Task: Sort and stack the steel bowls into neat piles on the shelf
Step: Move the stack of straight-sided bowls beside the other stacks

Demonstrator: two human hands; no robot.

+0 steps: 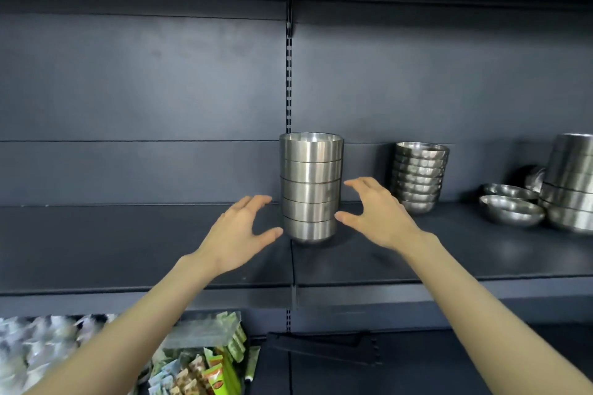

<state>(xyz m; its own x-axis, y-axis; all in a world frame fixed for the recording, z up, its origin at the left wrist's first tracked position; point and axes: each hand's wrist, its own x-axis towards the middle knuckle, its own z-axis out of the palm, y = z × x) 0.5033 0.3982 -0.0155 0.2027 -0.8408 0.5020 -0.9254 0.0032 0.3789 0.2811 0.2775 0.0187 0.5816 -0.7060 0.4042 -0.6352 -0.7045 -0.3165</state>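
Down below the central stack [309, 189], on a lower level and nearest the camera, lie bright snack packets [205, 369]. Above them both forearms reach toward that stack. The left hand [237, 234] sits just left of its bottom bowls, and the right hand [378, 215] just right of its middle, a little higher. Each grip is spread wide, fingers straight and thumb splayed, and has hold of nothing. The thumbs come very close to the steel; whether they touch it I cannot tell. The stack itself, five straight-sided steel bowls nested together, stands upright on the dark shelf [128, 244]. Its long axis is vertical and it lies squarely between the two hands, so neither is clearly nearer. The next move is likely a two-sided squeeze, which would need even pressure low down, since a tall narrow pile could lean. Further right of the stack stands a pile of rounded bowls [418, 176], beyond it two loose shallow bowls [510, 208], and at the frame's edge a larger stack [571, 183], partly cut off.
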